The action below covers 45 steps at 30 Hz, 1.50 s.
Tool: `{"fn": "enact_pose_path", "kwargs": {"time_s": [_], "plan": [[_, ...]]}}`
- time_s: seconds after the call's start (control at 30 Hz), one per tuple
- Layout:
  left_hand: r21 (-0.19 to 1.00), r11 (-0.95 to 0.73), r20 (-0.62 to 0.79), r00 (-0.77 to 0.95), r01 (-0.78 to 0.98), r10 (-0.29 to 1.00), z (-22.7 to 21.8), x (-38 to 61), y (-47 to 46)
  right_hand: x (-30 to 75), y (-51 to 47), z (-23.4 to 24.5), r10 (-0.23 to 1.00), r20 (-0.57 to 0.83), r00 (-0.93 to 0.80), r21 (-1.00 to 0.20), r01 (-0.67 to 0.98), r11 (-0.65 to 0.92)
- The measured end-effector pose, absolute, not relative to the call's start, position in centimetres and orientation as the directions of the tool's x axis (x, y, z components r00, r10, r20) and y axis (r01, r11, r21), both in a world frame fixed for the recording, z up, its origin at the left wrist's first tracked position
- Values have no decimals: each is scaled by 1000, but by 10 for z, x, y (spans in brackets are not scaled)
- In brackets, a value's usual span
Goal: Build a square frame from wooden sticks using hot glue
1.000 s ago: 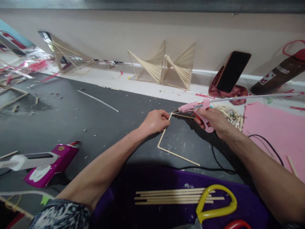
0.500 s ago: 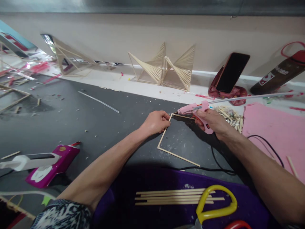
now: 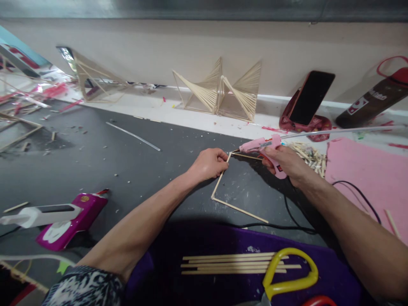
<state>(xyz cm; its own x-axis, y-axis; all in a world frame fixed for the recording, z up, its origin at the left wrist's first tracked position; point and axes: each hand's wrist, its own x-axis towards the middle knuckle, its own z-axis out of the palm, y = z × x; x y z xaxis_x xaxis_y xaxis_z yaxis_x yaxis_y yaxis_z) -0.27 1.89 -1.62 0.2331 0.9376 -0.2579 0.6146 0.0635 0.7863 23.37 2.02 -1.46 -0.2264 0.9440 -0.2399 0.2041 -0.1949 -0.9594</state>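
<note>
My right hand (image 3: 287,163) grips a pink glue gun (image 3: 259,146) with a clear glue stick trailing to the right. Its nozzle points left at the top corner of a thin wooden stick frame (image 3: 219,182) lying on the dark floor. My left hand (image 3: 208,163) is closed in a pinch on the frame's left stick, right at that corner. A black cord (image 3: 287,212) runs from the gun across the floor toward me.
Several loose sticks (image 3: 236,263) and yellow-handled scissors (image 3: 288,272) lie on purple cloth near me. A magenta and white tool (image 3: 60,216) rests at left. Finished stick models (image 3: 219,91) and a phone (image 3: 310,97) lean on the wall. A pink mat (image 3: 366,178) and stick scraps (image 3: 307,155) lie at right.
The view shifted slightly. Both hands stay at the frame's top corner, the glue gun nozzle staying at the joint.
</note>
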Motion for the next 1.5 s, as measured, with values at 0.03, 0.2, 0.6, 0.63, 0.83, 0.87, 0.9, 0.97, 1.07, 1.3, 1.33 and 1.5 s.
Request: {"fn": "enact_pose_path", "kwargs": {"time_s": [0.03,0.2,0.6,0.63,0.83,0.87,0.9,0.97,1.07,1.3,1.33,1.5], "plan": [[789,56,-253,240,612,937,-17,-3,19,233,20,-15,944,-242,-223,-958,207,-197],[793,47,-245,247,608,938,-18,-3,19,233,21,-15,944,-239,-226,-956,228,-187],[785,59,-253,232,616,939,-15,-3,19,231,17,-13,938,-218,-270,-961,228,-158],[784,59,-253,232,619,939,-15,-3,19,231,16,-12,939,-218,-266,-961,224,-160],[767,95,-272,187,634,944,-13,-4,19,226,14,-11,955,-212,-208,-941,308,-142],[763,108,-279,175,637,944,-12,-4,18,225,13,-10,957,-207,-205,-934,332,-131],[758,118,-286,164,642,944,-12,-4,18,224,12,-10,958,-198,-207,-928,354,-115],[747,129,-298,155,652,942,-11,-3,18,221,11,-11,959,-180,-218,-915,396,-81],[731,124,-309,163,671,937,-10,-2,18,220,9,-13,963,-146,-226,-897,441,-32],[717,67,-285,204,694,937,-11,-4,20,217,8,-21,973,-112,-202,-894,449,-10],[717,61,-281,208,694,937,-11,-4,19,217,7,-21,974,-112,-197,-894,449,-12],[719,70,-285,201,692,937,-10,-4,19,218,7,-17,970,-130,-203,-904,427,-32]]}}
